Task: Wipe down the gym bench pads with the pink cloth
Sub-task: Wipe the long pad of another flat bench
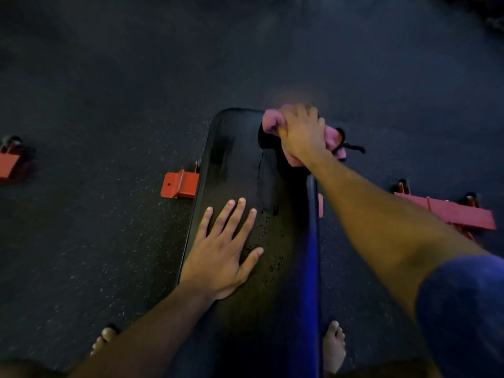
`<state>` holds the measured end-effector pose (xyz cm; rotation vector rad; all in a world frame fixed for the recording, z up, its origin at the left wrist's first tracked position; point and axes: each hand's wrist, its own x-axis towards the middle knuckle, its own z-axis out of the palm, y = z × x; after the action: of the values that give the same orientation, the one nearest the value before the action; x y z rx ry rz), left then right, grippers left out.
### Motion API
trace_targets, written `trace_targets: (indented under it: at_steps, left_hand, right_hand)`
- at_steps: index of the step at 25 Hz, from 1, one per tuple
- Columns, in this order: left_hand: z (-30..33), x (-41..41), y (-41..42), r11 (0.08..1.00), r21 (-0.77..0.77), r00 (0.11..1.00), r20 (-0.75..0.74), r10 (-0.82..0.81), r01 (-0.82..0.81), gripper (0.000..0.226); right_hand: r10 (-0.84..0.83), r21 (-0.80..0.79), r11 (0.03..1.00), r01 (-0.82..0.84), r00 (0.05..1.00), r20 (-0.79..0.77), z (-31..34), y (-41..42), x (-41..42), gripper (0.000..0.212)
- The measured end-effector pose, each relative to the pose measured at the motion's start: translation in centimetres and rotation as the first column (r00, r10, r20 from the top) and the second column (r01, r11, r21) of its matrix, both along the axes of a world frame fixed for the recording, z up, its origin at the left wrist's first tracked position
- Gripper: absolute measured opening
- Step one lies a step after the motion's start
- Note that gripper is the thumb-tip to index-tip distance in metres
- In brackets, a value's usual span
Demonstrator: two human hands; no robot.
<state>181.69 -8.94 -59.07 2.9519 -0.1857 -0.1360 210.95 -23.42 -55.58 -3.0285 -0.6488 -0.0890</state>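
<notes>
No legible text, labels, brands, numbers or signs anywhere in view. The black bench pad (245,186) carries no readable marking. The red frame brackets at 9 o'clock (180,184) and 3 o'clock (447,211) are plain; nothing printed can be made out on them.

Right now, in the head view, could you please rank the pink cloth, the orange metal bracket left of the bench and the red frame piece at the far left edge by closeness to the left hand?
From the left hand, flat on the black bench pad:
1. Orange metal bracket, just left of the pad.
2. Pink cloth, at the pad's far end, in the right hand's grip.
3. Red frame piece, far left edge.
</notes>
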Motion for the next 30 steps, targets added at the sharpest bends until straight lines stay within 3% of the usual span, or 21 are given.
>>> trace_targets:
  at_steps: [3, 8, 11, 14, 17, 19, 22, 24, 27, 30]
  left_hand:
    - [0.2, 0.1, 0.0, 1.0, -0.011, 1.0, -0.021, -0.005, 0.005, 0.073]
    - [0.2, 0.0, -0.1, 1.0, 0.002, 1.0, -0.014, 0.008, -0.008, 0.074]
    - [-0.2, 0.1, 0.0, 1.0, -0.006, 1.0, 0.009, 0.005, -0.005, 0.074]
    - [-0.3, 0.0, 0.0, 1.0, -0.01, 1.0, 0.002, -0.002, 0.002, 0.073]
    - [-0.3, 0.2, 0.1, 1.0, -0.022, 1.0, 0.01, 0.0, 0.0, 0.072]
    - [0.1, 0.2, -0.1, 1.0, -0.011, 1.0, -0.018, 0.0, -0.001, 0.072]
    - [1.3, 0.3, 0.4, 0.999, -0.043, 0.995, -0.099, -0.003, -0.001, 0.074]
    - [2.2, -0.2, 0.7, 0.995, -0.094, 0.99, -0.137, -0.035, 0.022, 0.075]
    - [2.1, -2.0, 0.8, 0.995, -0.079, 0.986, -0.148, -0.074, 0.063, 0.078]
    - [0.9, -2.9, 0.7, 0.997, -0.051, 0.995, -0.08, -0.06, 0.056, 0.076]
  right_hand:
    - [-0.041, 0.03, 0.999, 0.039, 0.997, 0.065, 0.3, 0.2, -1.5, 0.04]
    - [0.098, 0.076, 0.992, -0.1, 0.995, 0.025, -0.6, -3.4, -15.5, 0.044]
    - [0.119, 0.043, 0.991, -0.123, 0.989, 0.083, -0.8, -2.7, -9.9, 0.043]
    - [-0.043, 0.03, 0.999, 0.041, 0.997, 0.062, -0.4, -0.5, -1.2, 0.041]
    - [-0.118, 0.044, 0.992, 0.115, 0.988, 0.097, -0.7, 0.0, -0.7, 0.042]
    - [-0.039, 0.056, 0.998, 0.032, 0.991, 0.125, -1.2, -1.3, -6.0, 0.042]
    - [0.174, 0.05, 0.984, -0.172, 0.984, -0.031, 0.5, -4.6, -12.3, 0.045]
    - [0.229, 0.027, 0.973, -0.228, 0.972, -0.053, 3.0, -4.5, -10.3, 0.044]
    - [0.295, 0.077, 0.951, -0.299, 0.953, 0.063, 5.8, 0.8, -4.2, 0.047]
    - [0.349, -0.077, 0.936, -0.344, 0.935, 0.067, 3.3, 8.0, -2.4, 0.051]
